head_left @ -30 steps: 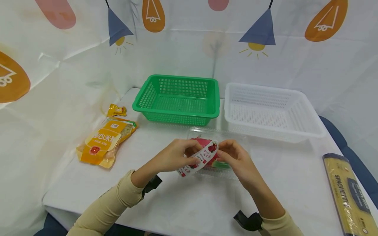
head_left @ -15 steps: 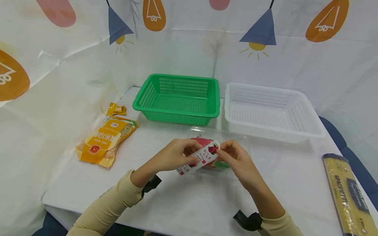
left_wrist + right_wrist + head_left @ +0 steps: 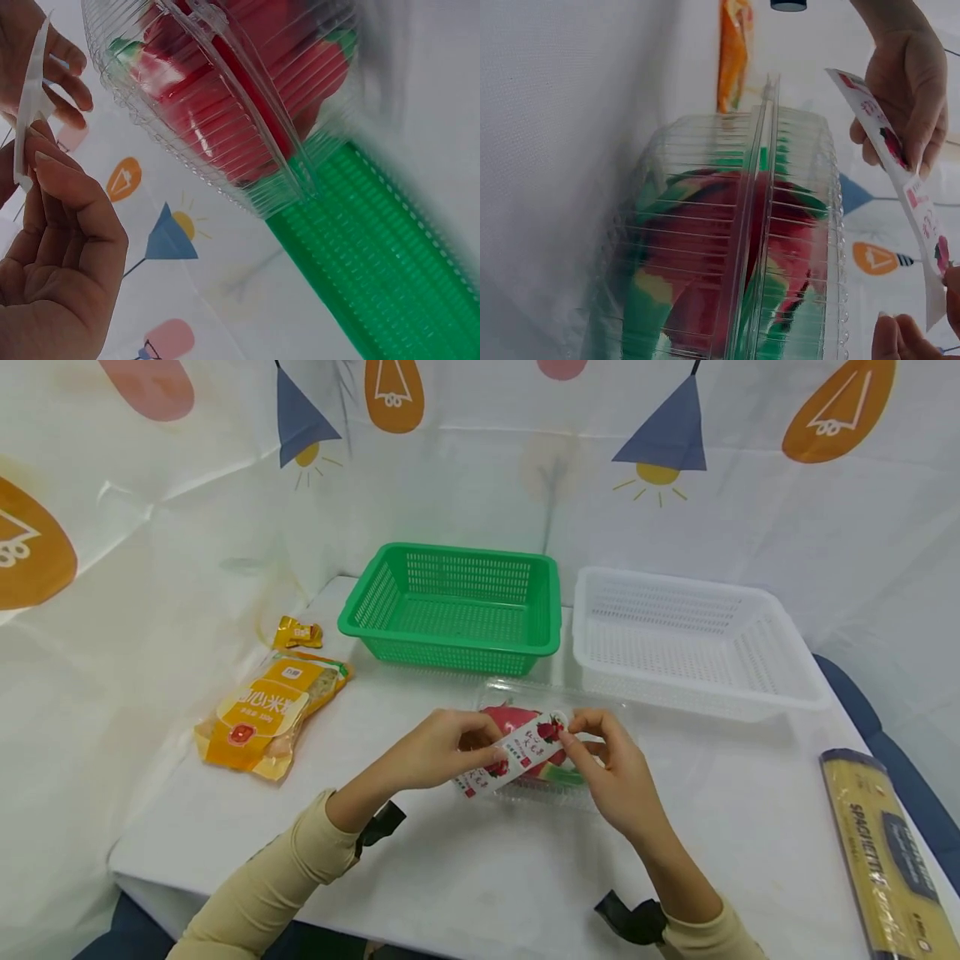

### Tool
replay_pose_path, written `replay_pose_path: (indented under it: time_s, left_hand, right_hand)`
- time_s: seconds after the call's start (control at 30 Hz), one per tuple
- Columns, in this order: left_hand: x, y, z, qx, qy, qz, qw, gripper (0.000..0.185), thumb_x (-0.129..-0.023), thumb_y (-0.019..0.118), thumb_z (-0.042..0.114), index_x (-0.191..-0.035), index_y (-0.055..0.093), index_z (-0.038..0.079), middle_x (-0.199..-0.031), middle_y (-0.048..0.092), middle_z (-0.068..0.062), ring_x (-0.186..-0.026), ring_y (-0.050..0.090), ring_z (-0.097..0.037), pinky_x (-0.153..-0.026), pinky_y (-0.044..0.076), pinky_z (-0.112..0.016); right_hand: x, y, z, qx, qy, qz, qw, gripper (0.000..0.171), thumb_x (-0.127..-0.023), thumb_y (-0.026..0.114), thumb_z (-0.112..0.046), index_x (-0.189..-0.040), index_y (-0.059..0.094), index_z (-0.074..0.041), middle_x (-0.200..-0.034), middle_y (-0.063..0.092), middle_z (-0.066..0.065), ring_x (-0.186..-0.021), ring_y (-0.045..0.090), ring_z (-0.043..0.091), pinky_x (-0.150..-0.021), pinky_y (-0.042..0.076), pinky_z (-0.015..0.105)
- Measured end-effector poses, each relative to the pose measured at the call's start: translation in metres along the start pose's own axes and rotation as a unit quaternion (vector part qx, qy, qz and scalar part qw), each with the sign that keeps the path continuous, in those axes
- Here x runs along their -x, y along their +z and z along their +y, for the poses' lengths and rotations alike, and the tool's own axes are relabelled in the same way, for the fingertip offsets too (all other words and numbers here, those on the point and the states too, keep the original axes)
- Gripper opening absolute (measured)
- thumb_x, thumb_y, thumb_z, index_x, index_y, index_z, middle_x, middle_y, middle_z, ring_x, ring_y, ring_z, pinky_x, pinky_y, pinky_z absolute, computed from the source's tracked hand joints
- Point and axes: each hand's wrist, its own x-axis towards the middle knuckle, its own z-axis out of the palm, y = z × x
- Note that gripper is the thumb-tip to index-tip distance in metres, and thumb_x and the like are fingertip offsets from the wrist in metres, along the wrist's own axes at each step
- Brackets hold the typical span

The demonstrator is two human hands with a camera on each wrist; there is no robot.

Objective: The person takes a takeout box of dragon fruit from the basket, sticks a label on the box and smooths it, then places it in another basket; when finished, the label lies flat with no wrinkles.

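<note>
A clear plastic clamshell box (image 3: 600,706) with a red and green fruit (image 3: 504,717) inside lies mid-table. Above it both hands pinch a white label strip (image 3: 517,752) printed in red. My left hand (image 3: 491,752) holds the strip's lower left part. My right hand (image 3: 572,739) pinches its upper right end. In the left wrist view the strip (image 3: 30,97) shows edge-on above my left hand (image 3: 34,169), beside the box (image 3: 225,112). The right wrist view has the box (image 3: 735,247) close up and the strip (image 3: 900,180) at the right.
A green basket (image 3: 450,643) and a white basket (image 3: 780,685) stand side by side behind the box. An orange food packet (image 3: 262,714) and a small gold wrapper (image 3: 296,632) lie at the left. A spaghetti pack (image 3: 885,852) lies at the right edge.
Both hands and the label strip have shifted slightly right and away, over the box. The pinch on the strip is unchanged.
</note>
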Motion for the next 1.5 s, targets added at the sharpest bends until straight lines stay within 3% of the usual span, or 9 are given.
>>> replay_pose_path:
  time_s: [0.13, 0.27, 0.57, 0.67, 0.83, 0.9, 1.1, 1.33, 1.5]
  left_hand:
    - [-0.001, 0.000, 0.000, 0.004, 0.000, -0.001, 1.0000, 0.010, -0.091, 0.065, 0.014, -0.091, 0.067, 0.004, -0.079, 0.065, 0.003, -0.071, 0.056, -0.008, -0.064, 0.051, -0.025]
    - [-0.002, 0.000, 0.003, 0.008, 0.002, 0.002, 1.0000, 0.009, -0.091, 0.065, 0.014, -0.090, 0.066, 0.005, -0.079, 0.064, 0.003, -0.071, 0.056, -0.009, -0.064, 0.050, -0.024]
    - [-0.004, 0.002, 0.002, 0.015, 0.008, 0.003, 0.9999, 0.010, -0.092, 0.064, 0.014, -0.088, 0.065, 0.005, -0.077, 0.063, 0.003, -0.069, 0.055, -0.008, -0.062, 0.048, -0.024]
    - [-0.003, 0.001, 0.002, 0.018, 0.003, 0.004, 0.9998, 0.010, -0.092, 0.064, 0.014, -0.088, 0.066, 0.005, -0.077, 0.064, 0.003, -0.069, 0.056, -0.007, -0.062, 0.049, -0.024]
    - [-0.003, 0.000, 0.003, 0.016, -0.001, 0.009, 0.9998, 0.011, -0.092, 0.064, 0.014, -0.086, 0.065, 0.005, -0.075, 0.063, 0.004, -0.066, 0.055, -0.009, -0.059, 0.047, -0.023]
    - [-0.003, 0.000, 0.003, 0.012, -0.002, 0.010, 0.9999, 0.011, -0.092, 0.064, 0.015, -0.086, 0.065, 0.005, -0.075, 0.062, 0.004, -0.065, 0.053, -0.010, -0.058, 0.046, -0.023]
    - [-0.003, -0.002, -0.001, 0.006, -0.013, 0.019, 0.9997, 0.012, -0.092, 0.064, 0.015, -0.086, 0.066, 0.005, -0.075, 0.062, 0.003, -0.066, 0.054, -0.010, -0.059, 0.047, -0.024]
    - [-0.002, -0.005, -0.003, 0.012, -0.016, 0.036, 0.9992, 0.012, -0.092, 0.063, 0.015, -0.086, 0.067, 0.005, -0.075, 0.061, 0.002, -0.065, 0.053, -0.012, -0.057, 0.045, -0.025]
    - [0.002, -0.008, -0.007, 0.011, -0.022, 0.048, 0.9985, 0.012, -0.092, 0.064, 0.016, -0.086, 0.067, 0.007, -0.074, 0.060, 0.003, -0.065, 0.050, -0.013, -0.057, 0.043, -0.025]
  right_hand:
    - [0.002, 0.003, 0.001, 0.061, -0.055, 0.029, 0.996, 0.013, -0.092, 0.061, -0.007, -0.102, 0.053, -0.003, -0.121, 0.053, 0.011, -0.108, 0.052, 0.020, -0.081, 0.048, 0.021]
    - [0.004, 0.005, 0.001, 0.102, -0.088, 0.038, 0.990, 0.011, -0.091, 0.063, -0.006, -0.099, 0.055, -0.005, -0.126, 0.051, 0.012, -0.108, 0.052, 0.021, -0.080, 0.052, 0.032]
    - [0.005, 0.005, -0.002, 0.123, -0.082, 0.038, 0.988, 0.007, -0.088, 0.067, -0.007, -0.091, 0.062, -0.011, -0.133, 0.043, 0.016, -0.119, 0.040, 0.035, -0.086, 0.040, 0.062]
    - [0.004, 0.006, -0.002, 0.132, -0.103, 0.034, 0.985, 0.010, -0.084, 0.071, -0.006, -0.088, 0.065, -0.012, -0.133, 0.042, 0.017, -0.126, 0.032, 0.035, -0.087, 0.040, 0.060]
    - [0.005, 0.007, -0.001, 0.142, -0.139, 0.026, 0.980, 0.016, -0.078, 0.077, -0.004, -0.083, 0.068, -0.015, -0.134, 0.041, 0.019, -0.111, 0.044, 0.034, -0.074, 0.048, 0.048]
    - [0.005, 0.007, -0.001, 0.143, -0.143, 0.021, 0.979, 0.016, -0.077, 0.077, -0.004, -0.081, 0.068, -0.017, -0.134, 0.041, 0.019, -0.111, 0.043, 0.033, -0.076, 0.047, 0.047]
    - [0.006, 0.008, -0.001, 0.140, -0.153, 0.014, 0.978, 0.020, -0.075, 0.078, -0.003, -0.077, 0.066, -0.019, -0.134, 0.042, 0.016, -0.128, 0.026, 0.034, -0.091, 0.037, 0.048]
    - [0.008, 0.007, -0.001, 0.149, -0.146, 0.008, 0.978, 0.018, -0.076, 0.078, -0.005, -0.079, 0.067, -0.019, -0.134, 0.042, 0.017, -0.128, 0.026, 0.035, -0.089, 0.038, 0.048]
    - [0.010, 0.002, 0.001, 0.157, -0.132, 0.012, 0.979, 0.020, -0.076, 0.078, -0.003, -0.083, 0.067, -0.018, -0.134, 0.041, 0.018, -0.120, 0.034, 0.035, -0.079, 0.045, 0.050]
